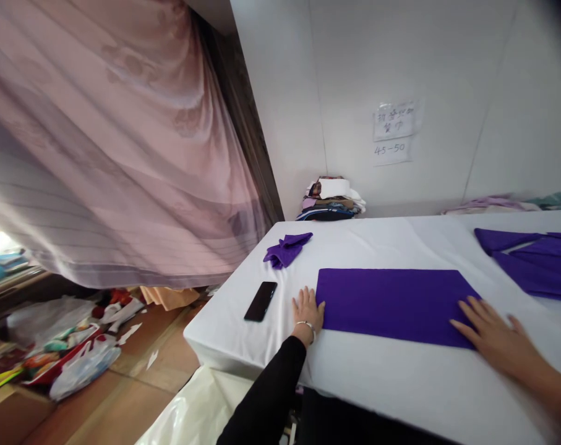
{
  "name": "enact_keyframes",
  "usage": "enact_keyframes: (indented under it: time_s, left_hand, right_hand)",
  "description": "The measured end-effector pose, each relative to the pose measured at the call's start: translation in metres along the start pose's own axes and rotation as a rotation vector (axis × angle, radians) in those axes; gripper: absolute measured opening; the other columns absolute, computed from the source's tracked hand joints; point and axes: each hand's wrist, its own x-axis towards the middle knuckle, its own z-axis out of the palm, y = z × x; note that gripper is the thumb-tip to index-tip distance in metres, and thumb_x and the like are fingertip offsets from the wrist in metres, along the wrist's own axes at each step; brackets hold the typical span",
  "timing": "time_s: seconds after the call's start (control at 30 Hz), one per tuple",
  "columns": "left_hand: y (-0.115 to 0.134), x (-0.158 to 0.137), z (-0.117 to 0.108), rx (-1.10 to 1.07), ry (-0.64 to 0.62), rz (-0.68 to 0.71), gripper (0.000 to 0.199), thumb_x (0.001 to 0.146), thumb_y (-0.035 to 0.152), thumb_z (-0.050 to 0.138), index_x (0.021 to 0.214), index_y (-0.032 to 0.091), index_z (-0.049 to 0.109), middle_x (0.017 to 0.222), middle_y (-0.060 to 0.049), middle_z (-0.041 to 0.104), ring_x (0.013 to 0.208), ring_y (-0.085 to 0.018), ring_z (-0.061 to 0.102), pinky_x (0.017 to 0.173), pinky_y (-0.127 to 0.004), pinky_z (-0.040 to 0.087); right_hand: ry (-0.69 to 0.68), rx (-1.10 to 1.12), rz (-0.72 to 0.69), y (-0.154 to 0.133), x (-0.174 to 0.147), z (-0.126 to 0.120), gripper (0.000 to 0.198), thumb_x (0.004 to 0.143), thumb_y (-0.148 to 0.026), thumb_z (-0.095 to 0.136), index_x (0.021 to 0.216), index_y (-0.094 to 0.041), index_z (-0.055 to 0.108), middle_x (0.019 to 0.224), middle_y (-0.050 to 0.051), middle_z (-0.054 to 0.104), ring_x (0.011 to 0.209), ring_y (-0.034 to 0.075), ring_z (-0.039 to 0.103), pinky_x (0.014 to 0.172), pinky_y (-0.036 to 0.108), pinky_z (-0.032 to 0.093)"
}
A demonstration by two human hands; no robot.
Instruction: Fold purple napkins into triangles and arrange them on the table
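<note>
A purple cloth (pixel 391 304) lies folded into a flat, long strip on the white-covered table (pixel 377 377). My left hand (pixel 307 312), with a bracelet at the wrist, rests palm down at the cloth's left edge, fingers spread. Over the right end lies my right hand (pixel 491 334), its fingers stretched out flat on the cloth's corner. Neither hand grips anything. A crumpled purple cloth (pixel 287 249) sits behind my left hand, and a black phone (pixel 260 301) lies to its left. More purple cloth (pixel 531 259) is spread at the table's right side.
Folded clothes (pixel 331 199) are stacked against the white wall behind the table. Paper signs (pixel 394 133) hang on that wall. A pink curtain (pixel 136 136) drapes at the left, above a floor with plastic bags (pixel 85 364) and boxes. A cream bag (pixel 201 408) stands below the table's front edge.
</note>
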Motion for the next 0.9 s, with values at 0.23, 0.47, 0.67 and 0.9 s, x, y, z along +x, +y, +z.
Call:
enact_keyframes:
  time_s: [0.23, 0.47, 0.67, 0.9]
  left_hand:
    - [0.082, 0.001, 0.021, -0.080, 0.025, 0.387, 0.067, 0.087, 0.057, 0.010, 0.139, 0.018, 0.027, 0.148, -0.004, 0.022, 0.137, -0.022, 0.011, 0.110, -0.050, 0.009]
    - [0.001, 0.025, 0.012, 0.004, -0.023, 0.165, 0.065, 0.088, 0.054, 0.010, 0.140, 0.018, 0.024, 0.148, -0.003, 0.020, 0.137, -0.022, 0.011, 0.110, -0.048, 0.010]
    - [0.012, 0.044, -0.001, 0.032, -0.100, 0.098, 0.069, 0.086, 0.056, 0.017, 0.139, 0.013, 0.025, 0.148, -0.010, 0.017, 0.136, -0.027, 0.012, 0.108, -0.052, 0.010]
    - [0.116, 0.074, 0.013, -0.018, -0.057, 0.414, 0.061, 0.088, 0.049, 0.015, 0.138, 0.018, 0.029, 0.148, -0.004, 0.020, 0.136, -0.022, 0.012, 0.110, -0.049, 0.008]
  right_hand:
    - [-0.169, 0.025, -0.073, -0.146, 0.051, -0.026, 0.067, 0.085, -0.059, 0.021, 0.135, -0.019, 0.038, 0.142, 0.008, 0.035, 0.132, 0.026, 0.025, 0.105, 0.050, 0.020]
    - [-0.199, -0.076, 0.054, -0.038, 0.015, -0.027, 0.055, 0.086, -0.051, 0.023, 0.130, -0.028, 0.045, 0.143, 0.005, 0.033, 0.132, 0.030, 0.023, 0.100, 0.057, 0.023]
    - [-0.284, -0.092, 0.135, -0.031, 0.030, -0.049, 0.052, 0.085, -0.047, 0.025, 0.125, -0.025, 0.051, 0.141, 0.010, 0.037, 0.132, 0.032, 0.024, 0.100, 0.061, 0.019]
    - [-0.242, 0.100, -0.041, -0.150, 0.118, -0.040, 0.064, 0.084, -0.057, 0.013, 0.138, -0.029, 0.033, 0.143, -0.007, 0.031, 0.133, 0.022, 0.024, 0.108, 0.041, 0.020]
